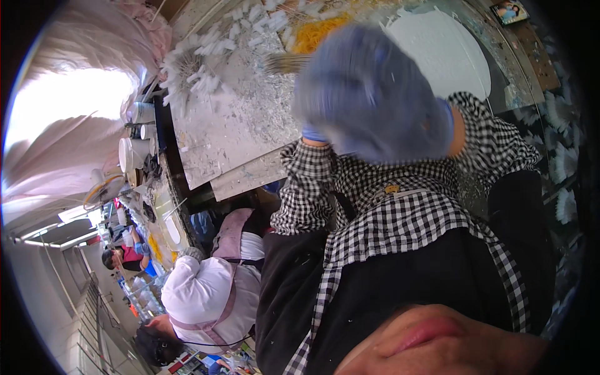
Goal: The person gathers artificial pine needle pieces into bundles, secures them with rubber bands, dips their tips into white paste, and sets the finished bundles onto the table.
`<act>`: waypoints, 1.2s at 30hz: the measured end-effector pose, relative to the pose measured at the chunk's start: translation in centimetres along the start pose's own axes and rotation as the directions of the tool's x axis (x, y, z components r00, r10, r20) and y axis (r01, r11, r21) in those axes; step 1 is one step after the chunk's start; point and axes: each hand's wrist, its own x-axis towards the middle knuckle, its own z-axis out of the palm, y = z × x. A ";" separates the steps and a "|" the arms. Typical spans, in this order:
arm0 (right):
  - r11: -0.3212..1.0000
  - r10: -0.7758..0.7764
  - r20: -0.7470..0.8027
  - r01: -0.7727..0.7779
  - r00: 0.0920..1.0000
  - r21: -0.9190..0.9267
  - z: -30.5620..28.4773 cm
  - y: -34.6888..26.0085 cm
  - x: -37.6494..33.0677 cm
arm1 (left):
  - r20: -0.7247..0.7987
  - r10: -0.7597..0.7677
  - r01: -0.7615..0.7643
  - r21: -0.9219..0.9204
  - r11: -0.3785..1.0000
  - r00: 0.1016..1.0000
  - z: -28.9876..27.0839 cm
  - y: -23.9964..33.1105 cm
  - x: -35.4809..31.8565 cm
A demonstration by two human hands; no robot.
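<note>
gloved hands (pixel 375 100) raised close together in front of the chest, over the worktable (pixel 219 137). loose chips (pixel 206 50) heaped on the table's far left, shredded pile (pixel 319 31) behind the hands, round slab (pixel 447 50) to their right. tubs (pixel 134 150) along the table's left edge. co-worker (pixel 212 287) bent over left of the wearer, another person (pixel 122 257) further left.

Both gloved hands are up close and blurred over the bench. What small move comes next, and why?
Probably lower the gloved hands back toward the worktable. They are raised together, blurred, hiding whatever they hold, while the white pieces and yellow heap lie beyond them.
</note>
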 end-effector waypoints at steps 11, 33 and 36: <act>0.098 0.280 0.193 -0.228 0.940 0.969 -0.4 -10.6 6.1 | 0.320 -0.690 0.240 -0.947 -0.213 0.650 6.0 -3.0 -6.4; -0.326 -0.031 0.722 -0.689 0.692 0.647 -1.6 -6.6 0.6 | 0.374 -0.498 0.108 -0.869 -0.484 0.783 4.4 1.2 -5.8; -0.409 -0.036 0.832 -0.768 0.553 0.493 -1.5 -6.5 -1.5 | 0.323 -0.506 0.187 -0.935 -0.301 0.800 4.0 0.7 -6.5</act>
